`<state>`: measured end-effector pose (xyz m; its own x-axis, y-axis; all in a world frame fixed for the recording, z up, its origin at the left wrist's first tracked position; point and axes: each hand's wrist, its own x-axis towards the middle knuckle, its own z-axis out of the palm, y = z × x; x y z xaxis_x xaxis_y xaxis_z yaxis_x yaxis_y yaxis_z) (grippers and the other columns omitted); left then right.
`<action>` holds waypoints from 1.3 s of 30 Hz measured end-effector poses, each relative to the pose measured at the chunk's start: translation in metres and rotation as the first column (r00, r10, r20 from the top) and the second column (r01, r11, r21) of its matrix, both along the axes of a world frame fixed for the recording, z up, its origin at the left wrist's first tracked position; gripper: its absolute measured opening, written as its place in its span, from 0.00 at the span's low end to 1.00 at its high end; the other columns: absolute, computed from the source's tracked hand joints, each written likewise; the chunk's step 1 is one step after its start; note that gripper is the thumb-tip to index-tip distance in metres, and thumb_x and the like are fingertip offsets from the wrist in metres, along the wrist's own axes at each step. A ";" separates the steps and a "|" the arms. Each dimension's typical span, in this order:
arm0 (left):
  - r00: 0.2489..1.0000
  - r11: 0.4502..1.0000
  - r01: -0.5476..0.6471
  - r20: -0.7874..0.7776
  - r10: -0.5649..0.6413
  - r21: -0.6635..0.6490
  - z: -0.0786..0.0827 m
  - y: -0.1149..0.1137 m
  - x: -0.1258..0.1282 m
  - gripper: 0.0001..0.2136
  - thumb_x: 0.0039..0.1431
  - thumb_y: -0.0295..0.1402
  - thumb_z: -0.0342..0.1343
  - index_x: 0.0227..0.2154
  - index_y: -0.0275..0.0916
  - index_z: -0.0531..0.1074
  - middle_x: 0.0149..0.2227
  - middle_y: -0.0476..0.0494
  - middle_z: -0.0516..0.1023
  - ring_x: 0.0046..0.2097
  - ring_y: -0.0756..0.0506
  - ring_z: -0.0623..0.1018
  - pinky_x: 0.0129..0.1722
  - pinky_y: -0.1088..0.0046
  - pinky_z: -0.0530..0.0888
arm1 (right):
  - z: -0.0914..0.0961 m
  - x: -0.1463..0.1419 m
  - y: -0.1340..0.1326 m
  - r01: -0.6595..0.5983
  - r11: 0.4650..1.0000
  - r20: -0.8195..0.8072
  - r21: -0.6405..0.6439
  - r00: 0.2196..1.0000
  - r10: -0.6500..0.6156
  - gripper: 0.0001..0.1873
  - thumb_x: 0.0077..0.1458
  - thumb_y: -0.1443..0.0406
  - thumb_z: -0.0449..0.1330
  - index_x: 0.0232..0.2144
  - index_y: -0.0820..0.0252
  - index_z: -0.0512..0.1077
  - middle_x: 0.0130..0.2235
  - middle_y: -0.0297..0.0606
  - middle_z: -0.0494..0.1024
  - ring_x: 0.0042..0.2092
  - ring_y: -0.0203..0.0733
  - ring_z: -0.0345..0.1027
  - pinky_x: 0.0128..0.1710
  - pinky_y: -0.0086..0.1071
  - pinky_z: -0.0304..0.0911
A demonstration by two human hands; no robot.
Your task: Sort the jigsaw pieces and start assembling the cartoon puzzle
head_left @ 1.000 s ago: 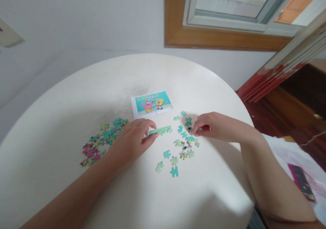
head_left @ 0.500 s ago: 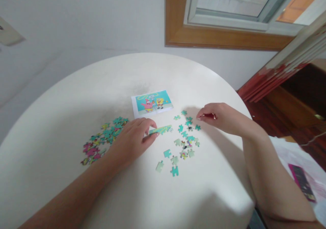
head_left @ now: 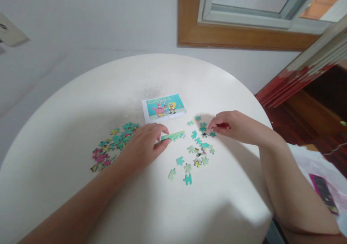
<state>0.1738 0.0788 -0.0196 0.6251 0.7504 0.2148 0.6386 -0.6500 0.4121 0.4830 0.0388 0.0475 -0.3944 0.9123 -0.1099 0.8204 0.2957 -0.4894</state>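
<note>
On the round white table [head_left: 81,103] my left hand [head_left: 143,146] pinches the left end of a joined strip of teal puzzle pieces [head_left: 173,135] that lies flat. My right hand [head_left: 230,125] hovers at the far right of a scatter of loose teal pieces [head_left: 199,148], fingers curled with thumb and fingertips together just above a piece; whether anything is in them I cannot make out. A pile of pink, yellow and teal pieces [head_left: 112,144] lies left of my left hand. A cartoon reference picture [head_left: 164,107] lies beyond the strip.
The table's right edge drops off near my right forearm. A wood-framed window [head_left: 244,16] is in the wall behind. To the right are a red-and-white curtain [head_left: 300,77], a dark wooden floor and a dark pink-edged packet [head_left: 324,193] on white cloth.
My right hand left the middle of the loose pieces, drew back to the far right, and now comes slightly back toward them. My left hand kept hold of the strip.
</note>
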 end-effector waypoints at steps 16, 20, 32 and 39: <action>1.000 1.000 0.010 0.000 -0.010 -0.005 -0.001 0.000 -0.001 0.09 0.63 0.38 0.54 0.40 0.40 0.70 0.32 0.47 0.71 0.37 0.43 0.74 0.41 0.65 0.68 | 0.003 0.003 0.000 0.026 0.999 0.021 0.032 0.999 -0.026 0.14 0.60 0.66 0.55 0.35 0.56 0.81 0.38 0.38 0.83 0.37 0.43 0.74 0.37 0.32 0.64; 1.000 1.000 0.007 0.004 -0.007 0.009 -0.001 0.000 -0.001 0.08 0.63 0.38 0.54 0.41 0.40 0.70 0.32 0.48 0.70 0.36 0.43 0.74 0.41 0.65 0.68 | 0.004 0.000 -0.002 -0.005 0.998 -0.018 -0.065 1.000 0.004 0.12 0.58 0.66 0.57 0.38 0.54 0.81 0.38 0.36 0.83 0.35 0.39 0.73 0.37 0.30 0.64; 1.000 1.000 -0.001 0.004 0.001 -0.012 0.000 0.000 0.000 0.09 0.62 0.38 0.55 0.40 0.39 0.70 0.32 0.48 0.70 0.36 0.43 0.74 0.41 0.65 0.68 | 0.004 -0.001 -0.007 -0.093 0.976 -0.006 -0.195 0.996 0.093 0.14 0.55 0.71 0.58 0.38 0.52 0.81 0.38 0.32 0.82 0.37 0.37 0.73 0.38 0.29 0.63; 1.000 1.000 0.003 -0.003 -0.003 -0.005 0.000 0.000 -0.002 0.08 0.62 0.37 0.55 0.40 0.39 0.70 0.31 0.48 0.70 0.36 0.43 0.73 0.41 0.65 0.67 | -0.002 0.011 -0.002 0.084 0.992 0.103 -0.091 0.992 -0.074 0.18 0.51 0.73 0.57 0.38 0.50 0.81 0.37 0.32 0.82 0.35 0.38 0.74 0.36 0.30 0.63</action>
<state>0.1720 0.0785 -0.0198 0.6277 0.7496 0.2097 0.6379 -0.6498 0.4133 0.4940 0.0370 0.0456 -0.3042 0.9237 -0.2328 0.8851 0.1837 -0.4275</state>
